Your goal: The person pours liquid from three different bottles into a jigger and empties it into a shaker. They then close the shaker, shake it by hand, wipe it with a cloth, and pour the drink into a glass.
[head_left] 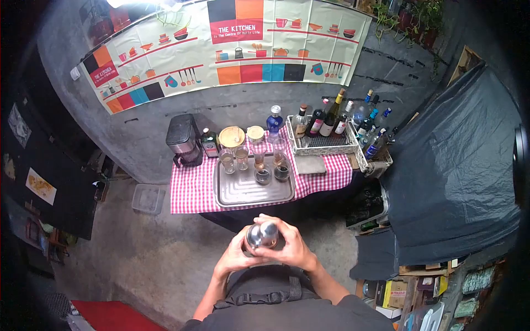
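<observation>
Close to my body, in front of the table, I hold a shiny metal cocktail shaker (261, 235) with both hands. My left hand (239, 252) wraps round its left side. From the right, my right hand (288, 243) curls its fingers over the far side and lays its thumb across the near side. The shaker's rounded metal top points up towards me; its lower part is hidden by my hands. Beyond it, a metal tray (254, 190) lies on the table with several glasses on it, among them a dark-filled glass (263, 175).
A red checked tablecloth (190, 190) covers the table. On it stand a coffee maker (184, 140), a dark bottle (210, 143), a blue bottle (274, 120) and a wicker tray (326, 149) of bottles. A clear plastic bin (148, 198) sits on the floor at left.
</observation>
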`<control>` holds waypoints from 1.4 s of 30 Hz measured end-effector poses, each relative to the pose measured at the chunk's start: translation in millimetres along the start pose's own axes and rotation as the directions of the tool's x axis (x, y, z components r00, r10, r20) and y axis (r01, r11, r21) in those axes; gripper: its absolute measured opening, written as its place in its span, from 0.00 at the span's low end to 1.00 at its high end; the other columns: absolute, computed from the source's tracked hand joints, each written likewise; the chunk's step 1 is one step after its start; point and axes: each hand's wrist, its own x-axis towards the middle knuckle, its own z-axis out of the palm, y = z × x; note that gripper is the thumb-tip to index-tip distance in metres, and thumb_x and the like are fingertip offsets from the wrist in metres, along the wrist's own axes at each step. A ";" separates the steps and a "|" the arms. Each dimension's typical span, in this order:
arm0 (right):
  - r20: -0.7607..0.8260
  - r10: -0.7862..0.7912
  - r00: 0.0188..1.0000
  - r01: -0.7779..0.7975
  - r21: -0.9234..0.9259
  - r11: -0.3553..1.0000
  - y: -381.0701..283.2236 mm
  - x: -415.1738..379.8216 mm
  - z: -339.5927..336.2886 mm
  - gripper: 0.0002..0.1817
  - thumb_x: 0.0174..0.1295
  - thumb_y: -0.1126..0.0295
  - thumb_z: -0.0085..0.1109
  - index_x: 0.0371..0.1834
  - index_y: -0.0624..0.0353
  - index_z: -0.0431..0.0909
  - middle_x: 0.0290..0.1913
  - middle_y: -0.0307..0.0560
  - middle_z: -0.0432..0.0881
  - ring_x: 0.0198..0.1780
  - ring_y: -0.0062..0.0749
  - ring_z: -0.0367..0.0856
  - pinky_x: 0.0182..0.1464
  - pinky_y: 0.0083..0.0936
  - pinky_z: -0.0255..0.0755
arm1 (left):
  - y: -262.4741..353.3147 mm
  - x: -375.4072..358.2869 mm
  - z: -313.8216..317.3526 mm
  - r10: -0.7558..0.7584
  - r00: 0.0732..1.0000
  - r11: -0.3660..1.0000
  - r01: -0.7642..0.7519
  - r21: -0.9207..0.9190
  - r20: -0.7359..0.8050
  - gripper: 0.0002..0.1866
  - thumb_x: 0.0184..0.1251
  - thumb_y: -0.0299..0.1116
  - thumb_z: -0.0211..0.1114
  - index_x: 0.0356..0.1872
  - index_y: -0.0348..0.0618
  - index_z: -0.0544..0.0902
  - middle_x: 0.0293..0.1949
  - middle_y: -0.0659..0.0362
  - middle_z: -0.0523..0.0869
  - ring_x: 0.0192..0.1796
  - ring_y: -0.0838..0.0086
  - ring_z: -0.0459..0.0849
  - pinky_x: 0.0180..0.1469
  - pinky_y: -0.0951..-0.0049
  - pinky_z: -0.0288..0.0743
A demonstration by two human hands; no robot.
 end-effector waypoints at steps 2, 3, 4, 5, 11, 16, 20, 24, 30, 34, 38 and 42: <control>0.001 0.118 0.993 -0.117 0.112 0.987 -5.9 4.2 3.8 0.38 0.55 0.60 0.80 0.67 0.62 0.74 0.65 0.60 0.81 0.68 0.54 0.81 0.70 0.42 0.72 | 1.7 0.9 9.9 0.008 1.000 0.990 -0.011 -0.139 -0.019 0.46 0.48 0.28 0.86 0.71 0.41 0.72 0.61 0.59 0.81 0.63 0.73 0.80 0.67 0.66 0.75; 0.012 0.104 0.995 -0.104 0.107 0.989 -7.8 6.6 5.9 0.38 0.55 0.59 0.80 0.67 0.62 0.75 0.66 0.59 0.81 0.69 0.53 0.79 0.72 0.43 0.71 | 1.5 0.4 10.6 0.005 1.000 0.971 -0.006 -0.240 -0.005 0.45 0.50 0.27 0.85 0.71 0.40 0.71 0.61 0.57 0.81 0.64 0.73 0.80 0.68 0.67 0.74; 0.036 0.005 0.999 -0.007 0.049 0.999 -8.8 6.6 6.7 0.38 0.55 0.59 0.80 0.68 0.61 0.74 0.66 0.59 0.80 0.71 0.53 0.78 0.73 0.44 0.69 | 1.4 1.6 6.8 0.006 1.000 0.971 -0.006 -0.238 -0.004 0.45 0.50 0.27 0.85 0.71 0.40 0.71 0.61 0.57 0.81 0.64 0.73 0.80 0.68 0.67 0.74; 0.066 -0.091 0.994 0.091 -0.006 0.996 -10.0 5.4 7.7 0.38 0.55 0.59 0.80 0.68 0.60 0.74 0.67 0.58 0.80 0.73 0.53 0.76 0.75 0.45 0.66 | 0.9 3.2 -0.5 0.070 0.998 0.982 -0.068 -0.177 0.005 0.45 0.48 0.25 0.83 0.71 0.40 0.72 0.62 0.57 0.81 0.65 0.72 0.79 0.69 0.66 0.74; -0.023 0.065 0.998 -0.064 0.021 0.998 -5.7 2.1 0.5 0.39 0.54 0.58 0.81 0.67 0.61 0.75 0.65 0.60 0.81 0.70 0.56 0.78 0.72 0.45 0.70 | 8.4 -0.3 -1.5 0.029 1.000 0.997 -0.030 0.075 0.012 0.43 0.47 0.23 0.82 0.69 0.41 0.72 0.59 0.58 0.81 0.62 0.72 0.81 0.67 0.66 0.75; 0.062 -0.109 0.992 0.113 -0.067 0.991 -10.9 2.9 7.6 0.38 0.56 0.57 0.80 0.68 0.58 0.75 0.67 0.54 0.80 0.74 0.54 0.75 0.75 0.53 0.65 | 4.0 2.5 -4.2 -0.027 0.999 0.982 0.031 -0.187 0.020 0.46 0.44 0.36 0.87 0.67 0.39 0.73 0.57 0.58 0.82 0.61 0.73 0.81 0.67 0.67 0.75; 0.028 -0.017 0.999 0.017 -0.022 1.000 -7.5 -3.4 0.7 0.38 0.55 0.58 0.81 0.68 0.58 0.75 0.66 0.56 0.81 0.72 0.54 0.77 0.73 0.50 0.68 | 10.1 -2.6 -7.2 0.088 0.996 0.996 -0.088 0.007 -0.032 0.42 0.47 0.24 0.84 0.68 0.40 0.74 0.57 0.58 0.82 0.60 0.74 0.81 0.66 0.68 0.75; -0.033 0.146 0.989 -0.143 0.086 0.986 -11.1 6.8 14.5 0.36 0.53 0.64 0.82 0.65 0.65 0.78 0.64 0.58 0.83 0.68 0.48 0.82 0.70 0.39 0.74 | 2.8 -7.3 2.7 -0.013 1.000 0.984 0.010 -0.175 -0.016 0.42 0.49 0.26 0.82 0.69 0.41 0.72 0.59 0.60 0.81 0.62 0.75 0.80 0.66 0.70 0.74; 0.046 -0.053 0.998 0.053 -0.016 0.998 -8.5 -5.2 18.4 0.39 0.55 0.59 0.81 0.69 0.56 0.74 0.68 0.55 0.81 0.74 0.54 0.75 0.77 0.55 0.62 | 5.9 -9.4 -30.5 0.091 0.994 0.995 -0.092 -0.023 -0.063 0.43 0.43 0.21 0.80 0.68 0.38 0.76 0.60 0.56 0.84 0.62 0.71 0.83 0.66 0.66 0.77; -0.079 0.220 0.972 -0.205 0.160 0.965 -9.7 10.3 28.4 0.35 0.53 0.63 0.82 0.64 0.62 0.79 0.63 0.58 0.84 0.69 0.52 0.81 0.71 0.41 0.73 | 1.1 -16.2 -22.0 -0.072 0.997 0.996 0.071 -0.059 -0.016 0.46 0.50 0.21 0.84 0.72 0.42 0.70 0.56 0.61 0.82 0.56 0.77 0.82 0.60 0.70 0.80; 0.039 -0.037 0.999 0.038 -0.026 0.999 -10.0 11.5 50.1 0.38 0.51 0.62 0.84 0.65 0.61 0.77 0.66 0.55 0.82 0.73 0.52 0.76 0.76 0.47 0.66 | -3.0 -18.0 -37.4 -0.034 0.998 0.980 0.043 -0.194 0.047 0.46 0.48 0.33 0.82 0.71 0.38 0.71 0.62 0.57 0.81 0.65 0.71 0.79 0.69 0.65 0.73; -0.039 0.024 0.999 -0.024 0.003 1.000 -11.0 3.7 53.6 0.36 0.54 0.63 0.82 0.66 0.60 0.77 0.65 0.54 0.83 0.73 0.53 0.76 0.75 0.48 0.67 | 0.1 -20.9 -60.4 0.012 1.000 0.999 -0.013 0.048 0.017 0.43 0.45 0.24 0.84 0.68 0.40 0.75 0.60 0.58 0.82 0.61 0.72 0.83 0.68 0.65 0.75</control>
